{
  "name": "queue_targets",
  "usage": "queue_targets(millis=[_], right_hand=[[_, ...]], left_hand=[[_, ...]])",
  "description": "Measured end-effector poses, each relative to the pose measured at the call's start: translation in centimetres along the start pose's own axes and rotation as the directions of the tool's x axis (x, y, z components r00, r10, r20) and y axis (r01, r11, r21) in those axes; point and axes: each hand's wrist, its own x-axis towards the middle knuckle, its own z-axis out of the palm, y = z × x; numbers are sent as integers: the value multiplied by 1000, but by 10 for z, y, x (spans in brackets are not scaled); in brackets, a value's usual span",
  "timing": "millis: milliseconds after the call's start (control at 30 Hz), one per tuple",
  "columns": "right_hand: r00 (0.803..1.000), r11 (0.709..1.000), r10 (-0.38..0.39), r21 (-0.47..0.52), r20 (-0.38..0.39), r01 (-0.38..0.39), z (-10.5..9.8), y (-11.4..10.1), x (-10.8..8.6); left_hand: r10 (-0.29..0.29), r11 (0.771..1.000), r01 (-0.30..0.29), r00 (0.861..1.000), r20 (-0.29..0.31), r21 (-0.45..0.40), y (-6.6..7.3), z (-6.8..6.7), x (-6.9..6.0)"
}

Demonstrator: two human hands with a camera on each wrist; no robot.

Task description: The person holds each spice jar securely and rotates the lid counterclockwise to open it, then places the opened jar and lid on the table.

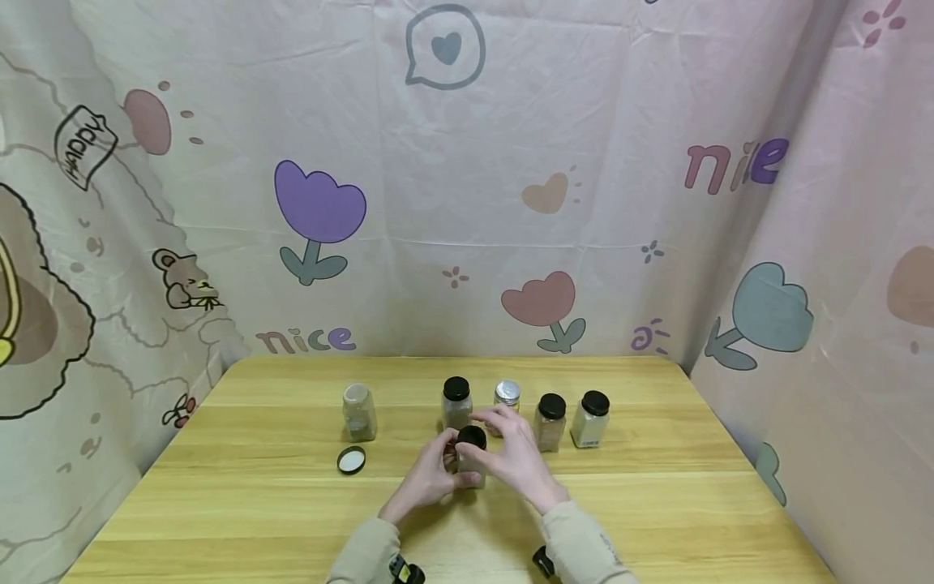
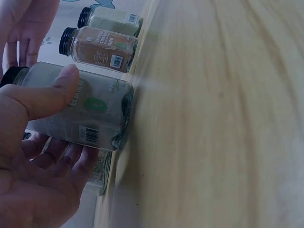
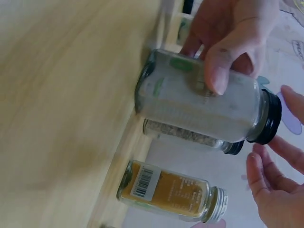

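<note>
A clear glass spice jar (image 2: 107,102) with a black lid (image 3: 270,116) stands upright near the middle of the table, its contents greyish and hard to make out. My left hand (image 1: 426,478) grips its body from the left, thumb on one face and fingers round the other side. Over the lid, my right hand (image 1: 520,458) hovers with fingers spread to either side. One right fingertip lies close against the lid's edge in the right wrist view; whether it touches, I cannot tell. Behind stands another black-lidded jar (image 1: 456,403), partly covered.
Behind my right hand is a silver-lidded jar (image 3: 166,190) of yellow-orange powder. Further right stand a brown-powder jar (image 1: 550,426) and a pale-filled jar (image 1: 589,422), both black-lidded. At left are a jar (image 1: 359,418) without a black lid and a loose lid (image 1: 351,460), white inside up.
</note>
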Motion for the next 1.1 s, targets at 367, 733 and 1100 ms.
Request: queue_targets(millis=[367, 733, 1100], right_hand=[[999, 1000, 14, 14, 45, -15, -2, -4, 3], [999, 1000, 7, 22, 53, -8, -2, -1, 0], [999, 999, -24, -25, -37, 23, 4, -2, 1]], left_hand=[[9, 999, -9, 1000, -8, 32, 0, 0, 1], [2, 1000, -2, 1000, -8, 26, 0, 0, 0], [7, 1000, -7, 1000, -1, 17, -1, 0, 0]])
